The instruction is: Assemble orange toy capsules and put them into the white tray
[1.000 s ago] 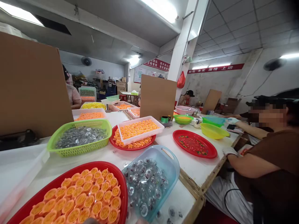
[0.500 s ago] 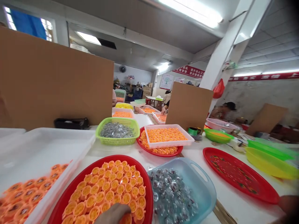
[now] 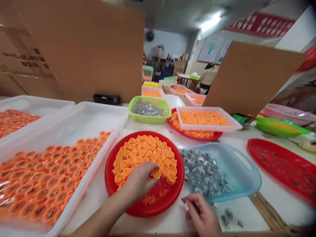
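My left hand [image 3: 139,181] reaches over a round red tray [image 3: 170,199], thumb and fingers closed around a small orange plastic cup [image 3: 156,173]. Many similar orange cups [image 3: 140,151] fill the tray's far part; its near part shows bare red with a printed mark. My right hand [image 3: 202,214] is at the table's near edge, fingertips pinched together. A small pale spot shows at those fingertips, too small to name. Just beyond it stands a light-blue basket [image 3: 244,182] with a heap of clear, shiny small pieces [image 3: 204,171].
On the left, a white tray [image 3: 98,110] holds rows of orange cups with dark centres. A green basket [image 3: 150,119] of clear pieces and a white tray [image 3: 209,126] of orange cups stand farther back. Cardboard panels [image 3: 251,79] rise behind. Another red tray [image 3: 278,164] lies right.
The view has tilted down and turned left. My right hand, earlier a blur at the right edge, is now beside the blue basket. My left hand remains over the red tray.
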### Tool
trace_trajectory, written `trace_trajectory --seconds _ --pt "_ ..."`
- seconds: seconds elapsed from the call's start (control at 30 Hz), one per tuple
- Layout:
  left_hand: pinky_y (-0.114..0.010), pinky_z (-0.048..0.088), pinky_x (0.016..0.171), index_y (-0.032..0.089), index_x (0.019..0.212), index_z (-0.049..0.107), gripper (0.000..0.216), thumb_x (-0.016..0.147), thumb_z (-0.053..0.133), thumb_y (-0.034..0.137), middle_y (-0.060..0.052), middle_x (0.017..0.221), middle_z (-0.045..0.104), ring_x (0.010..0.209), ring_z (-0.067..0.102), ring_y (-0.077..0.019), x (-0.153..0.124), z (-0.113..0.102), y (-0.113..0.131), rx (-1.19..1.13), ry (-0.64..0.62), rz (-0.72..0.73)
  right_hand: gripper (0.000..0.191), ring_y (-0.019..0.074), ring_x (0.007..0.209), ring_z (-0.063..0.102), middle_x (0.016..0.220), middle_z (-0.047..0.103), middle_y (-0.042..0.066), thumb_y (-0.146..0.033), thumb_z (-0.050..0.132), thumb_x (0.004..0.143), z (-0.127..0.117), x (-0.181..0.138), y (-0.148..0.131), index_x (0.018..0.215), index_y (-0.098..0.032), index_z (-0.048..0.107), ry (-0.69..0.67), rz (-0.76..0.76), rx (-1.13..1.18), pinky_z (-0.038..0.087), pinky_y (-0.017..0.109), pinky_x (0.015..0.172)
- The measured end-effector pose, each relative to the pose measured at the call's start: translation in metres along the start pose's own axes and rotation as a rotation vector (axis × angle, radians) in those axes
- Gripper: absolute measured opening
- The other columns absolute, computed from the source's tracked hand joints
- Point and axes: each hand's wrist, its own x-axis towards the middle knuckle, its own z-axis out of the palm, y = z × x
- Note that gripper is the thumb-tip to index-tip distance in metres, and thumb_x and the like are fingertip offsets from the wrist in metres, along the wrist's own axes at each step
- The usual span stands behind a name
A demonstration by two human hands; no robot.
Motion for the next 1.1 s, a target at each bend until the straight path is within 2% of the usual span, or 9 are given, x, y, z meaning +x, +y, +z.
trace_trajectory --seconds 0.17,0.33,0.47,0.57,0.67,0.83,0.93,1.0,1.1 --pt "-0.03 0.05 0.073 0.021 0.103 0.064 0.031 0.073 0.061 0.022 -0.004 0.093 0.069 0.078 0.062 -0.0177 0.0 0.0 0.004 -0.07 0.01 -0.098 0.033 0.0192 0.076 0.067 0.095 0.069 0.01 -0.043 0.051 0.089 0.003 0.0 0.012 0.112 -0.019 0.05 -0.006 0.08 0.148 0.057 0.027 0.06" --pt "-0.028 0.049 0.069 0.021 0.099 0.064 0.027 0.072 0.061 0.021 -0.003 0.09 0.068 0.075 0.061 -0.0155 -0.006 0.001 0.009 -0.067 0.058 -0.063 0.024 0.0163 0.063 0.066 0.081 0.069 0.005 -0.041 0.05 0.089 -0.001 0.001 -0.002 0.091 -0.021 0.061 -0.015 0.007 0.019 0.055 0.025 0.06" --pt "-0.029 0.048 0.071 0.02 0.095 0.065 0.023 0.072 0.062 0.023 -0.004 0.087 0.067 0.075 0.06 -0.0164 -0.006 0.003 0.004 -0.046 0.037 -0.117 0.025 0.016 0.064 0.066 0.087 0.07 0.005 -0.04 0.048 0.09 -0.002 0.001 -0.005 0.099 -0.021 0.062 -0.004 -0.034 0.001 0.055 0.025 0.06" --pt "-0.027 0.047 0.064 0.018 0.094 0.064 0.025 0.072 0.064 0.031 -0.003 0.082 0.066 0.07 0.058 -0.0146 -0.008 0.006 -0.002 -0.238 -0.03 -0.226 0.027 0.0155 0.064 0.066 0.089 0.071 0.006 -0.039 0.048 0.09 -0.001 0.001 -0.004 0.108 -0.02 0.057 0.0 0.011 0.034 0.055 0.024 0.061" --pt "-0.024 0.047 0.061 0.018 0.095 0.062 0.028 0.073 0.065 0.034 -0.003 0.08 0.064 0.069 0.057 -0.0133 -0.011 0.009 -0.002 -0.431 -0.062 -0.197 0.022 0.0145 0.061 0.065 0.082 0.07 0.004 -0.039 0.048 0.091 -0.002 0.001 -0.004 0.098 -0.021 0.058 -0.013 0.032 0.025 0.054 0.023 0.059" --pt "-0.031 0.046 0.074 0.019 0.097 0.063 0.024 0.073 0.058 0.017 -0.005 0.094 0.065 0.081 0.058 -0.0173 -0.012 0.011 0.003 -0.048 0.049 -0.037 0.023 0.015 0.059 0.063 0.075 0.067 0.002 -0.039 0.047 0.091 -0.004 0.0 -0.006 0.091 -0.021 0.062 -0.036 -0.021 -0.044 0.052 0.024 0.057" --pt "-0.032 0.045 0.073 0.018 0.095 0.064 0.023 0.073 0.058 0.017 -0.006 0.09 0.065 0.078 0.058 -0.0182 -0.012 0.011 0.001 0.009 0.038 -0.087 0.023 0.0152 0.058 0.063 0.073 0.067 0.002 -0.04 0.048 0.09 -0.003 -0.001 -0.007 0.091 -0.021 0.062 -0.023 -0.006 -0.044 0.051 0.024 0.057" --pt "-0.03 0.044 0.069 0.018 0.095 0.064 0.022 0.073 0.062 0.022 -0.004 0.086 0.064 0.074 0.057 -0.0171 -0.013 0.012 0.0 -0.122 0.032 -0.157 0.024 0.0144 0.058 0.063 0.078 0.069 0.002 -0.041 0.049 0.089 -0.001 -0.002 -0.008 0.096 -0.021 0.06 0.008 0.048 0.018 0.052 0.024 0.058" --pt "-0.027 0.044 0.068 0.018 0.094 0.061 0.027 0.07 0.07 0.029 -0.004 0.086 0.064 0.076 0.057 -0.0152 -0.017 0.015 -0.003 -0.602 -0.035 -0.228 0.027 0.0134 0.058 0.062 0.087 0.07 0.004 -0.043 0.05 0.089 0.0 -0.002 -0.01 0.103 -0.021 0.055 0.056 0.119 0.121 0.053 0.024 0.059"
